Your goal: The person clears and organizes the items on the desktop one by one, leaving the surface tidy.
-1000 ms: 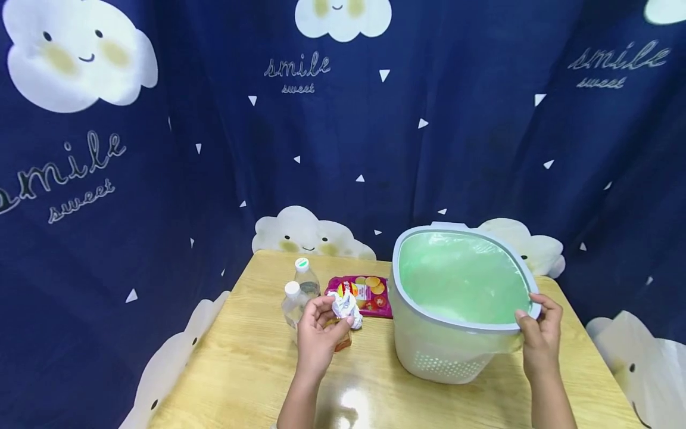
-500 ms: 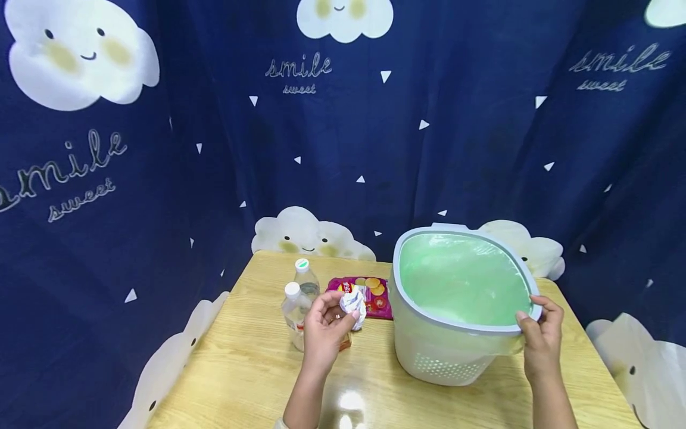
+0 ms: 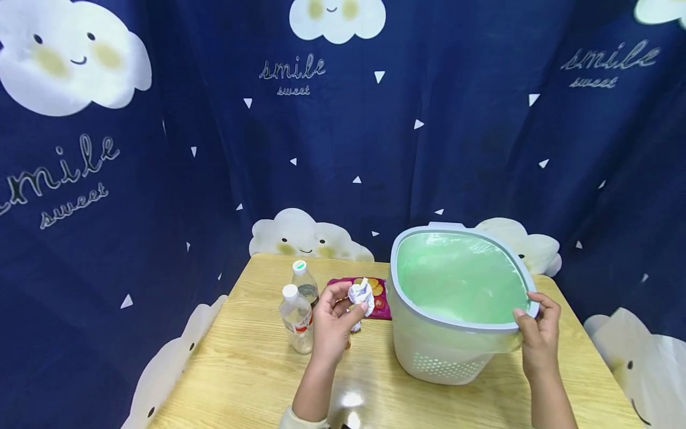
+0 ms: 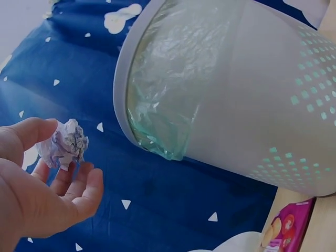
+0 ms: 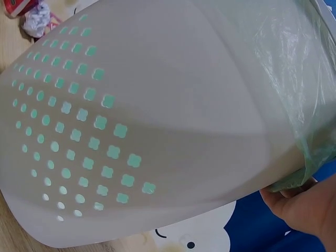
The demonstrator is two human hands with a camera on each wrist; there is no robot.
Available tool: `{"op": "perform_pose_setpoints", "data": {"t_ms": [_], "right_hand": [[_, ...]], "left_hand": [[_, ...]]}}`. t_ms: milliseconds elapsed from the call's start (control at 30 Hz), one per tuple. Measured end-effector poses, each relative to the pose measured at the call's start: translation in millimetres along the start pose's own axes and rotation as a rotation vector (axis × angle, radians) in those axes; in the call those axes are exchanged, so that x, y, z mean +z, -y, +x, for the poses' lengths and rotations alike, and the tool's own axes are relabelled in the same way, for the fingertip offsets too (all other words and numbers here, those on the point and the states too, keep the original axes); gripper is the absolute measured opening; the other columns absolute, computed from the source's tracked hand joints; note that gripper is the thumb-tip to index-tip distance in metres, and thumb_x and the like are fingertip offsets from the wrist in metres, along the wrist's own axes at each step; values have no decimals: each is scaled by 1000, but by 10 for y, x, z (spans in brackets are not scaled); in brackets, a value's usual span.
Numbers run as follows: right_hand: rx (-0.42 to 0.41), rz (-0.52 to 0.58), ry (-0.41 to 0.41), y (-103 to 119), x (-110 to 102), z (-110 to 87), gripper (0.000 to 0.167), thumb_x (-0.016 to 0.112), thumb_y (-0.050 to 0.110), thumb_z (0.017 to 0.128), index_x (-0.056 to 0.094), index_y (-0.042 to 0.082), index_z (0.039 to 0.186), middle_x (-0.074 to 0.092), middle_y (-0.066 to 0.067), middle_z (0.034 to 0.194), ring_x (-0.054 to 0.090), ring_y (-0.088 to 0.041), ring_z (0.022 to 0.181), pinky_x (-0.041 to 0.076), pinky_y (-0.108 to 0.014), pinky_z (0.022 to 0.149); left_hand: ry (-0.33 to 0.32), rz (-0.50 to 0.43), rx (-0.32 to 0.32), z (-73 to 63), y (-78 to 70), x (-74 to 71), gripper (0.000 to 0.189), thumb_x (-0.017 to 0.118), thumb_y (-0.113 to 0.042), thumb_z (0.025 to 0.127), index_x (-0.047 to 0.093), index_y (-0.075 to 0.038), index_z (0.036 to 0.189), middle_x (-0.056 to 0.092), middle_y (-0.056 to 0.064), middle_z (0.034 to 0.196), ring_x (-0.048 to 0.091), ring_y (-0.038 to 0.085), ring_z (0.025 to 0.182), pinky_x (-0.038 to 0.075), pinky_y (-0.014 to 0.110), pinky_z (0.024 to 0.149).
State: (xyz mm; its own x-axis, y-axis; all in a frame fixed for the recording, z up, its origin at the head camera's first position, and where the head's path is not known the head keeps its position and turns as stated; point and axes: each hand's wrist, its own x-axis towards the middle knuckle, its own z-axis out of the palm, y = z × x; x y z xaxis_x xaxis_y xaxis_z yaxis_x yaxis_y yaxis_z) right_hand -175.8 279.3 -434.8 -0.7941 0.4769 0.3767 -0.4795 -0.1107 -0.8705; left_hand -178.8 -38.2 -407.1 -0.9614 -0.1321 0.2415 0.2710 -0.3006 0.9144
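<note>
My left hand (image 3: 334,325) pinches a crumpled white paper ball (image 3: 361,295) between thumb and fingers. In the left wrist view the ball (image 4: 65,143) sits at the fingertips, a short way from the rim of the pale trash bin (image 4: 236,89). The bin (image 3: 442,360) stands tilted on the table, lined with a thin green plastic bag (image 3: 461,277) folded over its rim. My right hand (image 3: 541,336) grips the rim at the right, thumb outside. In the right wrist view the hand (image 5: 302,207) is partly covered by the bag.
Two clear plastic bottles with white caps, a front bottle (image 3: 297,322) and a rear bottle (image 3: 303,280), stand left of my left hand. A purple snack packet (image 3: 382,307) lies behind it. Another crumpled paper ball (image 5: 37,20) lies on the table beside a red item (image 5: 20,6).
My left hand has lifted the paper ball and moved right toward the bin, uncovering the front bottle and another paper ball below. The right hand stays on the rim.
</note>
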Motion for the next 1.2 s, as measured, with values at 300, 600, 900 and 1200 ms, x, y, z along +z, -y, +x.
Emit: {"op": "perform_pose_setpoints", "data": {"t_ms": [300, 600, 900, 1200], "right_hand": [[0, 26, -17, 5, -43, -15, 39, 38, -13, 83, 46, 8, 115, 41, -15, 106, 44, -16, 88, 44, -14, 65], [-9, 47, 1, -1, -23, 53, 39, 37, -13, 84, 46, 8, 115, 41, -15, 109, 44, -18, 92, 44, -14, 68], [-3, 40, -4, -33, -18, 44, 38, 38, -12, 83, 46, 8, 115, 42, -15, 107, 44, -17, 89, 44, -14, 66], [2, 30, -15, -33, -28, 30, 39, 39, -10, 82, 46, 8, 116, 43, -14, 107, 45, -16, 88, 45, -14, 65]], "left_hand": [[30, 5, 3, 77, -41, 89, 44, 71, 10, 72, 55, 3, 112, 57, 12, 102, 58, 27, 95, 51, 28, 73], [85, -4, 65, 188, -88, 172, 42, 71, 11, 71, 55, 7, 109, 57, 14, 96, 57, 22, 87, 51, 26, 72], [88, 1, 27, 225, -96, 188, 42, 71, 9, 73, 57, 2, 111, 58, 12, 99, 57, 24, 89, 51, 27, 71], [110, -4, -16, 360, -155, 255, 41, 70, 8, 74, 55, 4, 112, 58, 13, 103, 60, 25, 92, 52, 29, 73]]}}
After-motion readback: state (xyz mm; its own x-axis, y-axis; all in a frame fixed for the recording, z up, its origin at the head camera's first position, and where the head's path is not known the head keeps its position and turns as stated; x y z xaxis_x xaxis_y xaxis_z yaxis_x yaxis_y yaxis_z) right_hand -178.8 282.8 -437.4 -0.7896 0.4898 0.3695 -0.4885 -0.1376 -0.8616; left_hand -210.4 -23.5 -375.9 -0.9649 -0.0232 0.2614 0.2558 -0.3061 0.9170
